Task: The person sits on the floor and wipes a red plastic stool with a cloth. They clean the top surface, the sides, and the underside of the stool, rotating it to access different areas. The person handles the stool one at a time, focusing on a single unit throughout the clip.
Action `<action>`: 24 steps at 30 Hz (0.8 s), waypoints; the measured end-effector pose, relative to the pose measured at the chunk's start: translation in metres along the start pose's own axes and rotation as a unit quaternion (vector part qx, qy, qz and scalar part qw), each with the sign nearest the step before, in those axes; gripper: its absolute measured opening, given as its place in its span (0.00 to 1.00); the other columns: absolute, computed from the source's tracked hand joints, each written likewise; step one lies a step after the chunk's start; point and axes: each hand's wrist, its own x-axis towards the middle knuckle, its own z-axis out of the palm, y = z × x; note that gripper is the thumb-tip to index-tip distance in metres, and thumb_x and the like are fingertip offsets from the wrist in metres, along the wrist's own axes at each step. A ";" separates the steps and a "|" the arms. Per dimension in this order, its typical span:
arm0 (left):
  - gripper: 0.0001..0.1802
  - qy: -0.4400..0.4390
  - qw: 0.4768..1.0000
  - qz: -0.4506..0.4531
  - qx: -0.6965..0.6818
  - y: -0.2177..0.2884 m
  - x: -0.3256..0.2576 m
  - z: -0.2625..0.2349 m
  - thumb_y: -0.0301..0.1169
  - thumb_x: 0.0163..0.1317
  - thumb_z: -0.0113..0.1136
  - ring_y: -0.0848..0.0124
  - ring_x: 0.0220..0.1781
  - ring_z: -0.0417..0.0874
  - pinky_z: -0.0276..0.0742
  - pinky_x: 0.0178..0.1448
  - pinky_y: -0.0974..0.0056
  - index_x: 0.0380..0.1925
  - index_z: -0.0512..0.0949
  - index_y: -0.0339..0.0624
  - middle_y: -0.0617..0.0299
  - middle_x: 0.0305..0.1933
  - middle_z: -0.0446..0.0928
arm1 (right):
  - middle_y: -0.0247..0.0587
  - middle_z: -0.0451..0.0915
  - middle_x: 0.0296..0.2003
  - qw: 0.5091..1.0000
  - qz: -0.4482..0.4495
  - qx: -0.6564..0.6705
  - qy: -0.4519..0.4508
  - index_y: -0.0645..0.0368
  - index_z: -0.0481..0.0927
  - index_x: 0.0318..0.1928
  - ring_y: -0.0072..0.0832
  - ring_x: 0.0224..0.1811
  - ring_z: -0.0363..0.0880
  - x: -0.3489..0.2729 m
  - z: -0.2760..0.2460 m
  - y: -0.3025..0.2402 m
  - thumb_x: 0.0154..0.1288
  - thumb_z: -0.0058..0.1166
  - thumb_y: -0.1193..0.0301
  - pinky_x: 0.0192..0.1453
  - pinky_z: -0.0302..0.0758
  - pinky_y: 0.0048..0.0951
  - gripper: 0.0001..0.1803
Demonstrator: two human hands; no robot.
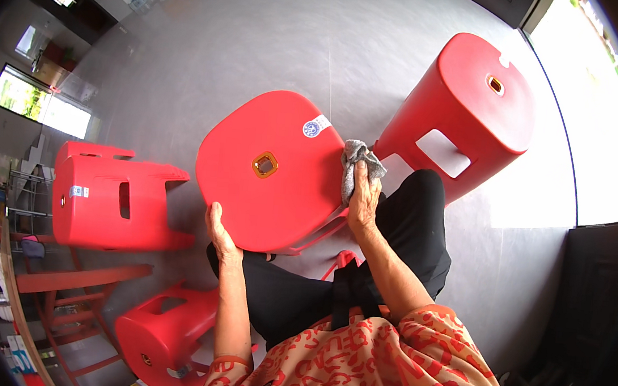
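A red plastic stool [250, 203] stands before my knees, its flat seat facing up, with an amber-rimmed hole in the middle and a white-and-blue sticker near the far right edge. My left hand [222, 235] rests against the seat's near left edge, thumb up along the rim and the other fingers hidden below it. In my right hand [363, 201] is a crumpled grey cloth [360, 166], pressed against the stool's right edge.
Another red stool [469, 97] stands upright at the right, close to my knee. Red stools [98, 202] lie on their sides at the left, one more [167, 334] at the lower left. Beside them is a reddish-brown wooden chair [81, 280]. Grey floor [263, 37] stretches beyond; a bright doorway opens right.
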 end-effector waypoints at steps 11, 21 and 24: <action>0.25 -0.040 0.998 -0.042 -0.018 0.001 0.004 -0.011 0.48 0.70 0.46 0.66 0.57 0.74 0.71 0.60 0.59 0.57 0.70 0.40 0.61 0.56 0.73 | 0.44 0.80 0.46 0.980 0.136 -0.095 0.112 0.61 0.77 0.52 0.39 0.46 0.75 0.027 -0.044 0.139 0.72 0.43 0.54 0.55 0.68 0.33 0.24; 0.26 -0.050 0.996 -0.069 -0.030 0.009 0.004 -0.012 0.50 0.70 0.45 0.64 0.59 0.74 0.71 0.62 0.57 0.58 0.70 0.43 0.62 0.58 0.73 | 0.45 0.77 0.48 0.990 0.122 0.006 0.065 0.60 0.73 0.57 0.34 0.53 0.74 0.006 -0.031 0.096 0.70 0.49 0.56 0.60 0.68 0.33 0.24; 0.24 -0.037 0.996 -0.072 -0.033 0.012 -0.002 -0.004 0.47 0.70 0.46 0.65 0.58 0.75 0.72 0.61 0.59 0.56 0.71 0.42 0.62 0.56 0.73 | 0.41 0.75 0.48 0.996 0.081 0.005 -0.047 0.58 0.70 0.58 0.29 0.53 0.73 0.002 -0.026 0.028 0.70 0.51 0.61 0.60 0.68 0.29 0.21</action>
